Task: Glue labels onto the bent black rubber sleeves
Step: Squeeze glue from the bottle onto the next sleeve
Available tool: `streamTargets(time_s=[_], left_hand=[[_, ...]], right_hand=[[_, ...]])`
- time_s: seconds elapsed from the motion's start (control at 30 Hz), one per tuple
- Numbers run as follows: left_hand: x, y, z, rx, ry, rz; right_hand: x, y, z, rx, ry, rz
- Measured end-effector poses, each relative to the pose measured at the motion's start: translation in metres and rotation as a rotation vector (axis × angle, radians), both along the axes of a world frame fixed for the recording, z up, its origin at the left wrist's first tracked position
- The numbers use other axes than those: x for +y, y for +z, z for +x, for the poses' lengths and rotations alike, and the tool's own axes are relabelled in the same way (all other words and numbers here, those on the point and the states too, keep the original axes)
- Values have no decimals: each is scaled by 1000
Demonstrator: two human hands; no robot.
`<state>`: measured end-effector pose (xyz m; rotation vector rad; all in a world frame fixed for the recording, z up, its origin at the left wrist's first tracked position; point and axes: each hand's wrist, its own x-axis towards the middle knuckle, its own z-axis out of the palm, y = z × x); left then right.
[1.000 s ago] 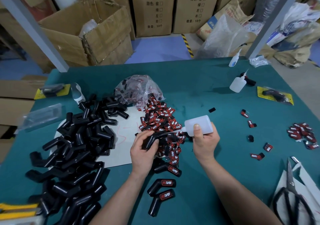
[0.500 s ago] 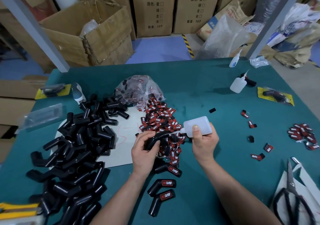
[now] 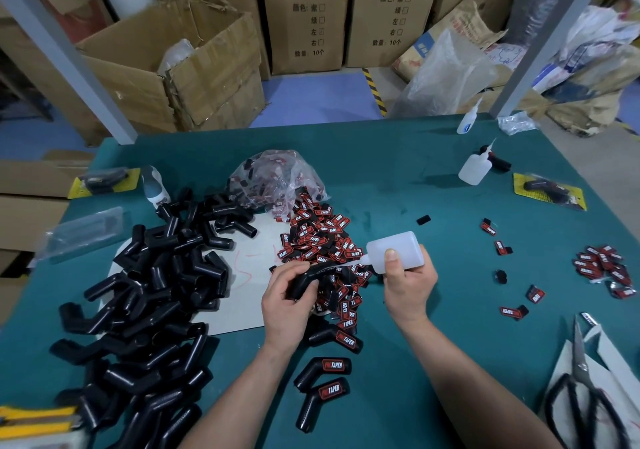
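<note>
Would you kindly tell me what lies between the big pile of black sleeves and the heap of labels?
In the head view, a pale sheet marked with red scribbles lies between the sleeve pile and the label heap.

Dim, cool overhead light, even across the green table (image 3: 398, 178); soft shadows under the bottles; faint sheen on the black sleeves (image 3: 149, 310); wide-angle bending at the edges; corners slightly soft.

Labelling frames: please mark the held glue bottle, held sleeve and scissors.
held glue bottle (image 3: 401, 242): head view, bottle body.
held sleeve (image 3: 317, 272): head view, near its bend.
scissors (image 3: 579, 355): head view, on the blades.
</note>
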<state>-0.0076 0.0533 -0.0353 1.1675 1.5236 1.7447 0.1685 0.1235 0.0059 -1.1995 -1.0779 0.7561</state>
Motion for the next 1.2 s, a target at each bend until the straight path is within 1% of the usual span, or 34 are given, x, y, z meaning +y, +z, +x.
streamTargets(time_s=[0.2,0.47,0.63,0.7,0.83,0.97,1.2], left_hand=[[-1,-1,-1,8,0,-1],[-1,0,0,11,9,-22],[-2,4,1,-24,18,-67],[-3,5,1,-32,17,-79],[-3,5,1,-21,32,-71],[-3,5,2,-15,35,-66],[-4,6,1,-15,30,-69]], right_hand=[[-3,0,-3,-2,37,12],[-2,1,-4,-8,29,18],[6,4,3,136,-14,-9],[6,3,3,150,1,-5],[3,3,2,82,3,13],[5,3,3,74,-7,14],[3,-2,3,2,-18,8]])
